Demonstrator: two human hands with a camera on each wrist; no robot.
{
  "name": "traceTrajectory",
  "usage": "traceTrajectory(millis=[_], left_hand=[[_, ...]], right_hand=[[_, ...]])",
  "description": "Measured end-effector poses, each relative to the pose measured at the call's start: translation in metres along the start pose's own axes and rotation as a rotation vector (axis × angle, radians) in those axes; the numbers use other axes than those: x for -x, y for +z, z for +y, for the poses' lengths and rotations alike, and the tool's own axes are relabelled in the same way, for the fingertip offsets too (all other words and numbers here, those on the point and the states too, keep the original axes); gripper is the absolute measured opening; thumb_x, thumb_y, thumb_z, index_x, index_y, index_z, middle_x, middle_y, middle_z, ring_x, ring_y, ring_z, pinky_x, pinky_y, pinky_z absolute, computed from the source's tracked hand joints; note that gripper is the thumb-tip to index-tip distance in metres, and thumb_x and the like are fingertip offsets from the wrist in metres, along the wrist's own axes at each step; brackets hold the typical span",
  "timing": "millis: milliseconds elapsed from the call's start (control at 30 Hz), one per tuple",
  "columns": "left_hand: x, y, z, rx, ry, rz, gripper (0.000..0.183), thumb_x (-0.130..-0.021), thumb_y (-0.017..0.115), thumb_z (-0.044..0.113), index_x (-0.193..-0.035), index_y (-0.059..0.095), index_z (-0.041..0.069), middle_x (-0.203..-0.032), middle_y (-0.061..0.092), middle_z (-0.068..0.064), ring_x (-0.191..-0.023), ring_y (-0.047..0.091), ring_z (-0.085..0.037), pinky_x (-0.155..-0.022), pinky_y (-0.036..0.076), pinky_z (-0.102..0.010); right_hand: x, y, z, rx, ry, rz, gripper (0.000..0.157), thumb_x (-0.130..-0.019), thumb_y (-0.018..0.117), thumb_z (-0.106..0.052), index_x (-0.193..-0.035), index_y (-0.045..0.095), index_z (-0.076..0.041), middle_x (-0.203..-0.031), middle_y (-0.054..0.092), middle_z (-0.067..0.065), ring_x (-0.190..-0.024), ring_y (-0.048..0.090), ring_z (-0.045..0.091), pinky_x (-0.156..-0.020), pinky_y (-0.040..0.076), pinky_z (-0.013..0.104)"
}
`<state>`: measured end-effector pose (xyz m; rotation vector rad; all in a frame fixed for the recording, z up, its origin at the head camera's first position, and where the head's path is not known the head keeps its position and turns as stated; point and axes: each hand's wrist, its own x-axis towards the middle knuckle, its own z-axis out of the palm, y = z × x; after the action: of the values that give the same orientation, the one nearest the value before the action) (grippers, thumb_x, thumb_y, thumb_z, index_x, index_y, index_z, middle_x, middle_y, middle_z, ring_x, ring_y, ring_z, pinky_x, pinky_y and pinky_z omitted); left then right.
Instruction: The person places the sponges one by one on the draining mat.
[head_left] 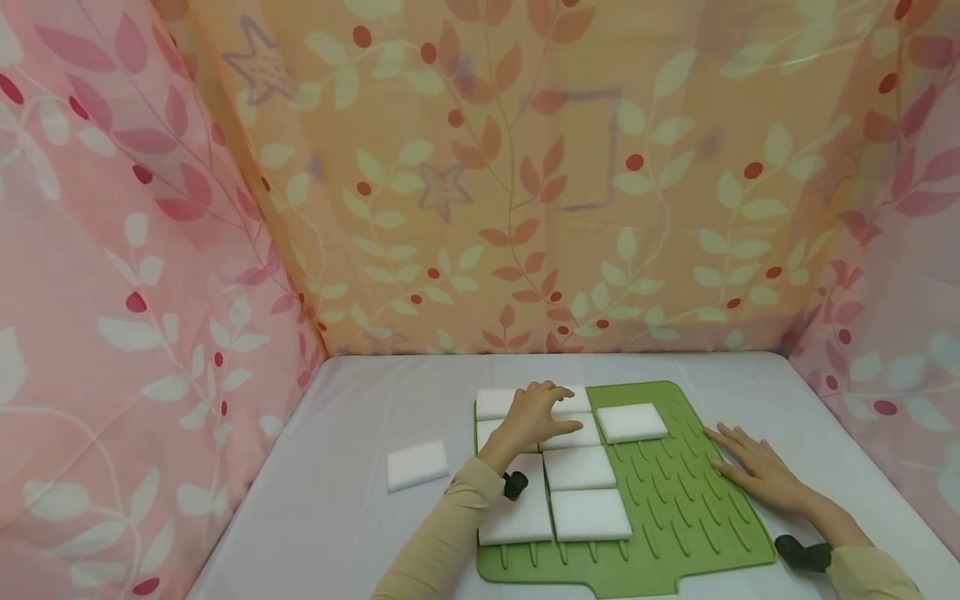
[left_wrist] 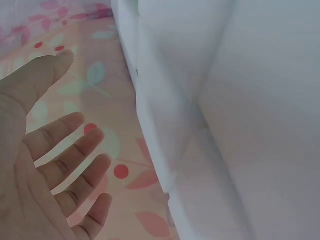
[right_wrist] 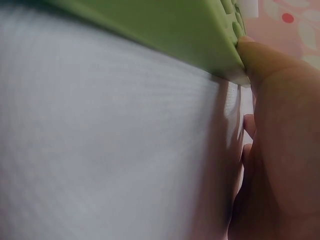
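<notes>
My left hand (head_left: pixel 534 417) hovers over the white sponge blocks on a green ridged mat (head_left: pixel 675 500), its thumb and fingers spread apart. In the left wrist view the left hand (left_wrist: pixel 55 160) holds nothing. White blocks, such as this sponge block (head_left: pixel 591 514), lie side by side across the mat's left part. A separate sponge block (head_left: pixel 632 422) sits slightly askew to their right. My right hand (head_left: pixel 761 471) rests at the mat's right edge, fingers extended. In the right wrist view the right thumb (right_wrist: pixel 272 60) touches the mat's rim (right_wrist: pixel 220 50).
One more white sponge block (head_left: pixel 417 465) lies on the white tabletop (head_left: pixel 337 517), left of the mat. Floral curtains (head_left: pixel 510 183) surround the table at the back and both sides. A black wrist camera (head_left: pixel 802 553) is worn on my right wrist.
</notes>
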<state>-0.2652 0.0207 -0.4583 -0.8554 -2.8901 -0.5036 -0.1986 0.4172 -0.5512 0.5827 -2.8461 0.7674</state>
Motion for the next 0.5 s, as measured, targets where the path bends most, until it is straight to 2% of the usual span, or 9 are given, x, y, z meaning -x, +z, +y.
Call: traceTrajectory(millis=[167,500], left_hand=[[0.008,0.0,-0.009,0.023,-0.01,0.016,0.055,-0.081,0.062,0.055,-0.126,0.057,0.025,-0.113,0.06,0.006,-0.101,0.052,-0.016,-0.085,0.041,-0.038],[0.027,-0.001,-0.029,0.062,0.003,0.09,0.054,-0.08,0.064,0.053,-0.124,0.059,0.022,-0.111,0.061,0.003,-0.099,0.053,-0.018,-0.082,0.04,-0.039]], right_hand=[[-0.001,0.0,0.0,-0.001,-0.008,0.005,0.054,-0.094,0.053,-0.023,-0.143,0.035,-0.011,-0.142,0.03,0.031,-0.131,0.017,0.055,-0.105,-0.01,0.063],[0.0,-0.001,-0.004,-0.011,-0.002,0.007,0.054,-0.093,0.054,-0.024,-0.142,0.036,-0.01,-0.141,0.031,0.032,-0.13,0.018,0.056,-0.103,-0.009,0.065]])
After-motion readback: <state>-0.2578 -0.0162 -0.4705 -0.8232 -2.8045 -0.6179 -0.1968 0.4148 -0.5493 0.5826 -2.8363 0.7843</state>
